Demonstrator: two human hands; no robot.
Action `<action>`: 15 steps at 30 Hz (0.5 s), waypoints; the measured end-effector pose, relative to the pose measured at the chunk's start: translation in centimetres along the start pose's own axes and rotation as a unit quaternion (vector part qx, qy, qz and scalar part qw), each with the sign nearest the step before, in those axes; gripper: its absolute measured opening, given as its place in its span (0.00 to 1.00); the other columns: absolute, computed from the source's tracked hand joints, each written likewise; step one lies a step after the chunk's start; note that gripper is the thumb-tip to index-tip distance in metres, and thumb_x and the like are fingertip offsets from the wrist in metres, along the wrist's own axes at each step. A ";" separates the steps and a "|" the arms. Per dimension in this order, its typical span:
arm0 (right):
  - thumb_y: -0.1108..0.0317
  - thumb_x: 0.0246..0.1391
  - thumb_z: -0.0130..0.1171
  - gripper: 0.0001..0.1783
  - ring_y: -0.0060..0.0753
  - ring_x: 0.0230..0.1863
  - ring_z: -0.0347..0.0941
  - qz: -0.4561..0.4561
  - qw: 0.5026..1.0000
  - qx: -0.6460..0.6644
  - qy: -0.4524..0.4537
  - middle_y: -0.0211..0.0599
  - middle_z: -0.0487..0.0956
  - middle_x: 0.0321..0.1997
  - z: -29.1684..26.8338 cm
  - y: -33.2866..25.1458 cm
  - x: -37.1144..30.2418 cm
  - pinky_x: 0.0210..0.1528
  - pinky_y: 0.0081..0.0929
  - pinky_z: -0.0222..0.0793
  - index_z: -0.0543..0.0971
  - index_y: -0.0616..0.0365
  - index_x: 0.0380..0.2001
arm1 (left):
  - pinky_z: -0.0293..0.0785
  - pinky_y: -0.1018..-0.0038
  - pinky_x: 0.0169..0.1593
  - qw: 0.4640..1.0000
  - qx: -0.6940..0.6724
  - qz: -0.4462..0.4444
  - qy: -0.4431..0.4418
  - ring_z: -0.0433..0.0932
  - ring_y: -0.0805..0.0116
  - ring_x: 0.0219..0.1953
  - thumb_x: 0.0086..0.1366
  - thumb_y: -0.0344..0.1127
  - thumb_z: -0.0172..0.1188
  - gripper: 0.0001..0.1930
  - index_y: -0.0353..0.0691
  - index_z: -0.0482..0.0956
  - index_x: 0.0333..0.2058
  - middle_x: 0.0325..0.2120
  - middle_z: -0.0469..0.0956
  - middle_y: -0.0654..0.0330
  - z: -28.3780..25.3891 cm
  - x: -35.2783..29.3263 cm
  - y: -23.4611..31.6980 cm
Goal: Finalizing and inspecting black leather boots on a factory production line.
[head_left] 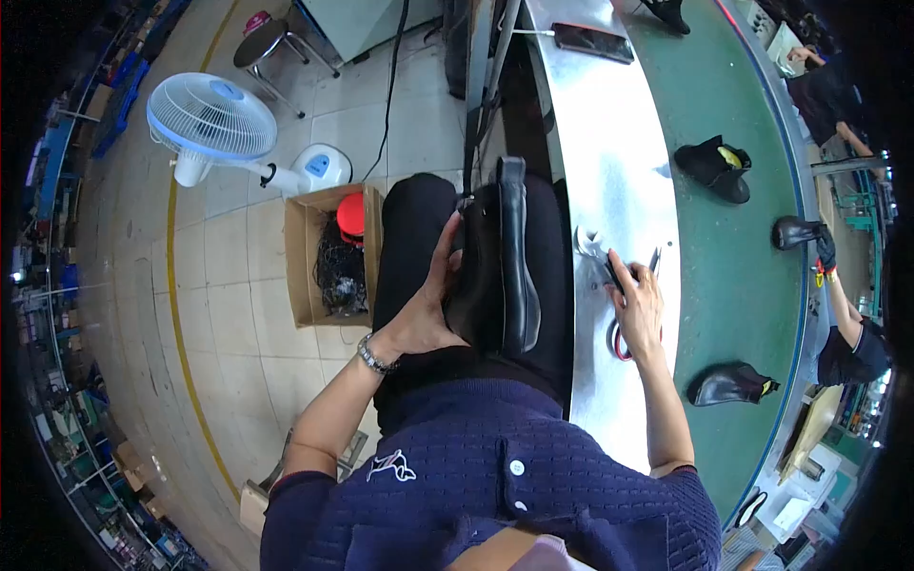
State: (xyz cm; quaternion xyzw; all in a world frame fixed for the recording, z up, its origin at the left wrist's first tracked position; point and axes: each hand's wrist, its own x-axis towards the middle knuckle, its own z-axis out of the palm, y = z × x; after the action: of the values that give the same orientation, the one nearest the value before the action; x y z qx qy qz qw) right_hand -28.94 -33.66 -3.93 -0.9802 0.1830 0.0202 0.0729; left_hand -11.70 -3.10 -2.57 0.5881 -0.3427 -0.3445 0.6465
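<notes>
A black leather boot lies on its side across my lap, its dark sole turned to the right. My left hand is closed round the boot's left side, thumb and fingers spread along the leather. Over the metal bench my right hand has bent fingers pinched together at a slim dark item, whose kind I cannot make out. Just beyond those fingertips lies a small whitish round piece. Scissors with a red handle lie partly hidden beside my right wrist, and a thin pointed tool rests nearby.
To the right runs a green conveyor belt carrying several black boots. A phone with a cable lies on the bench's far end. On my left stand a cardboard box and a fan. Co-workers sit across the belt.
</notes>
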 end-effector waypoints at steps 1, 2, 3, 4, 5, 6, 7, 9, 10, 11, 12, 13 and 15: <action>0.70 0.52 0.61 0.33 0.48 0.58 0.65 0.021 0.999 0.036 -0.023 0.46 0.70 0.57 0.0 0.1 0.1 0.57 0.42 0.64 0.69 0.37 0.62 | 0.46 0.61 0.70 1.000 -0.003 -0.006 -0.003 0.49 0.60 0.70 0.41 0.33 0.79 0.73 0.51 0.21 0.68 0.69 0.45 0.53 0.3 -0.3 -0.3; 0.70 0.52 0.61 0.33 0.48 0.58 0.65 0.026 0.999 0.037 -0.028 0.46 0.70 0.57 0.1 0.0 0.3 0.57 0.42 0.64 0.69 0.37 0.62 | 0.47 0.61 0.70 1.000 -0.005 -0.012 -0.011 0.50 0.60 0.70 0.41 0.32 0.78 0.73 0.52 0.20 0.68 0.69 0.46 0.52 0.7 -0.5 -0.6; 0.71 0.52 0.60 0.31 0.49 0.59 0.65 0.000 1.000 0.028 0.008 0.45 0.70 0.57 0.3 -0.3 0.4 0.58 0.43 0.64 0.70 0.40 0.61 | 0.47 0.61 0.70 1.000 -0.006 -0.016 -0.020 0.51 0.59 0.70 0.41 0.31 0.78 0.73 0.54 0.19 0.68 0.69 0.47 0.52 1.1 -0.8 -0.8; 0.72 0.52 0.59 0.29 0.50 0.60 0.65 -0.026 0.998 0.019 0.045 0.44 0.70 0.58 0.2 -0.8 0.3 0.59 0.44 0.63 0.72 0.43 0.59 | 0.47 0.61 0.70 0.999 -0.009 -0.020 -0.025 0.51 0.59 0.70 0.41 0.31 0.78 0.73 0.54 0.19 0.68 0.69 0.47 0.52 1.5 -1.2 -1.0; 0.72 0.54 0.58 0.24 0.51 0.61 0.64 -0.028 0.996 0.060 0.061 0.43 0.70 0.58 -0.5 -1.9 0.3 0.60 0.45 0.62 0.74 0.47 0.56 | 0.47 0.61 0.70 0.999 -0.009 -0.023 -0.029 0.51 0.59 0.70 0.42 0.30 0.77 0.72 0.55 0.19 0.68 0.69 0.47 0.52 1.8 -1.6 -1.2; 0.72 0.54 0.58 0.21 0.49 0.58 0.67 -0.051 0.990 0.106 0.084 0.43 0.73 0.55 -0.8 -2.5 0.2 0.58 0.42 0.64 0.77 0.50 0.52 | 0.47 0.61 0.70 0.999 -0.009 -0.026 -0.035 0.51 0.59 0.70 0.42 0.29 0.76 0.72 0.56 0.20 0.68 0.68 0.48 0.52 2.0 -1.8 -1.4; 0.73 0.54 0.58 0.20 0.48 0.56 0.69 -0.056 0.976 0.198 0.066 0.44 0.74 0.53 -1.0 -3.1 0.1 0.57 0.40 0.65 0.78 0.52 0.51 | 0.47 0.61 0.70 0.999 -0.010 -0.026 -0.038 0.51 0.59 0.70 0.42 0.29 0.76 0.72 0.56 0.20 0.68 0.68 0.48 0.52 2.1 -1.9 -1.2; 0.74 0.52 0.60 0.18 0.45 0.51 0.73 -0.069 0.940 0.330 0.055 0.44 0.77 0.48 -1.4 -4.8 -0.2 0.54 0.35 0.68 0.79 0.56 0.48 | 0.48 0.62 0.70 0.998 -0.004 -0.033 -0.058 0.51 0.60 0.70 0.43 0.29 0.76 0.71 0.56 0.20 0.68 0.69 0.48 0.53 2.5 -2.0 -0.8; 0.73 0.55 0.58 0.17 0.44 0.52 0.74 -0.059 0.926 0.373 0.015 0.44 0.78 0.49 -1.9 -5.7 -0.6 0.54 0.34 0.68 0.79 0.57 0.49 | 0.48 0.62 0.70 0.997 -0.009 -0.034 -0.063 0.51 0.60 0.70 0.43 0.29 0.76 0.71 0.56 0.20 0.68 0.69 0.48 0.53 2.7 -1.9 -0.5; 0.71 0.57 0.57 0.17 0.43 0.52 0.74 -0.045 0.900 0.432 -0.020 0.44 0.78 0.49 -2.1 -6.7 -0.7 0.54 0.33 0.68 0.78 0.58 0.50 | 0.48 0.63 0.70 0.998 -0.016 -0.020 -0.059 0.50 0.60 0.70 0.43 0.28 0.75 0.71 0.55 0.20 0.68 0.69 0.47 0.53 2.8 -1.6 -0.1; 0.69 0.59 0.55 0.17 0.42 0.51 0.74 -0.030 0.870 0.490 -0.054 0.44 0.78 0.50 -2.2 -7.4 -0.9 0.54 0.33 0.68 0.78 0.59 0.51 | 0.47 0.63 0.70 0.998 -0.022 -0.006 -0.054 0.50 0.61 0.70 0.43 0.27 0.75 0.71 0.55 0.20 0.68 0.69 0.47 0.54 2.9 -1.3 0.2; 0.64 0.63 0.51 0.18 0.35 0.52 0.74 -0.026 0.851 0.516 -0.095 0.41 0.78 0.51 -1.7 -7.6 -0.8 0.54 0.30 0.67 0.76 0.59 0.53 | 0.48 0.65 0.70 0.998 0.029 0.027 -0.049 0.49 0.62 0.70 0.44 0.26 0.74 0.70 0.54 0.20 0.68 0.70 0.44 0.54 2.7 -0.9 0.4; 0.62 0.64 0.50 0.19 0.33 0.52 0.73 0.009 0.816 0.567 -0.115 0.40 0.78 0.50 -0.9 -8.5 -1.1 0.54 0.29 0.67 0.75 0.59 0.54 | 0.48 0.65 0.70 0.999 0.019 0.015 -0.048 0.49 0.62 0.70 0.44 0.26 0.74 0.70 0.53 0.21 0.68 0.70 0.42 0.54 2.5 -0.8 0.1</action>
State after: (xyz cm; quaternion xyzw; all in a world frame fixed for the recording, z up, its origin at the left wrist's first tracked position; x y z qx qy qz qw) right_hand -26.86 -25.57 -1.84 -0.7544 0.1608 0.0262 0.6359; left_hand -14.24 -3.77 -2.26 0.5781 -0.3887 -0.3556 0.6230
